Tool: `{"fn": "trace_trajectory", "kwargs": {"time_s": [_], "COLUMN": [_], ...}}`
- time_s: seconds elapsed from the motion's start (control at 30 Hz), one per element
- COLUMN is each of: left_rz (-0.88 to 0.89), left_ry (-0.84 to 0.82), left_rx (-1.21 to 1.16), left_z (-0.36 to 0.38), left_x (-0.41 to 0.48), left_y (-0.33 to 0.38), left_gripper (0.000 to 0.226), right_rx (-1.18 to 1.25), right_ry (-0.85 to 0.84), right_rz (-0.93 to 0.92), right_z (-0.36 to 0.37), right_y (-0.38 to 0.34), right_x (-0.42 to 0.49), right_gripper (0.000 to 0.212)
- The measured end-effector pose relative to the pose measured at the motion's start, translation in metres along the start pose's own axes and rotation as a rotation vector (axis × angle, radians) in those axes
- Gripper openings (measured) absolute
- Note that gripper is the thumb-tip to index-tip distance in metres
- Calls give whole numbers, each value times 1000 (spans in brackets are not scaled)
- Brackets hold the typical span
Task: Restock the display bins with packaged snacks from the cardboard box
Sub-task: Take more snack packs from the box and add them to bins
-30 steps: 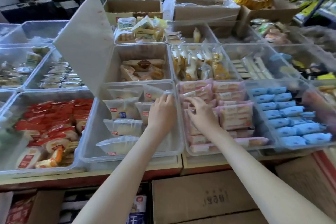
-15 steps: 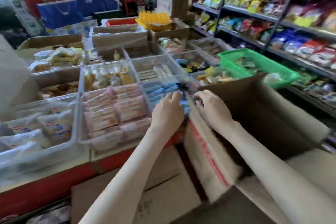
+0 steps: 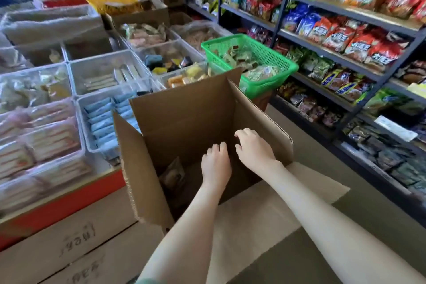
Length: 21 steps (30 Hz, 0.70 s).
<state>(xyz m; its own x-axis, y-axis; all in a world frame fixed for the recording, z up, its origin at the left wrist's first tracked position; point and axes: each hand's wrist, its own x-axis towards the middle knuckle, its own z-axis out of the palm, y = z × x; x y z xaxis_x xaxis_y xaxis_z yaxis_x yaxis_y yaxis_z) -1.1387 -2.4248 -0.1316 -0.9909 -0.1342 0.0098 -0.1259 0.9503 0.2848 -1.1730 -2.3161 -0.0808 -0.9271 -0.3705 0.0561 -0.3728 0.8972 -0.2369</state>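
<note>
Box open from above
Upright flaps [image 3: 138, 168] wall the cardboard box [image 3: 189, 131] at centre frame on left, far and right; a green basket [image 3: 265, 86] stands just behind, stocked shelves [image 3: 345, 10] fill the right.

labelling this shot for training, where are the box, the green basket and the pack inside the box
box [image 3: 184, 122]: head view, on its far inner wall
green basket [image 3: 265, 87]: head view, on its near outer wall
pack [image 3: 173, 175]: head view, on its brown front, low in the box
</note>
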Motion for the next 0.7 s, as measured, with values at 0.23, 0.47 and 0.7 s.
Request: {"fn": "trace_trajectory", "kwargs": {"time_s": [0.23,0.47,0.7], "left_rz": [-314,-659,-634], "left_ry": [-91,-215,-269], "left_rx": [-87,16,115], "left_z": [93,128,149], "left_x": [49,53,75], "left_y": [-33,-95,-169], "left_gripper": [50,54,52], "right_rx": [41,75,130], "right_ry": [-256,-509,-662], "right_rz": [-93,-77,-90], "right_z": [89,163,242], "right_y": [37,33,7], "right_x": [69,112,141], "right_gripper": [39,51,55]}}
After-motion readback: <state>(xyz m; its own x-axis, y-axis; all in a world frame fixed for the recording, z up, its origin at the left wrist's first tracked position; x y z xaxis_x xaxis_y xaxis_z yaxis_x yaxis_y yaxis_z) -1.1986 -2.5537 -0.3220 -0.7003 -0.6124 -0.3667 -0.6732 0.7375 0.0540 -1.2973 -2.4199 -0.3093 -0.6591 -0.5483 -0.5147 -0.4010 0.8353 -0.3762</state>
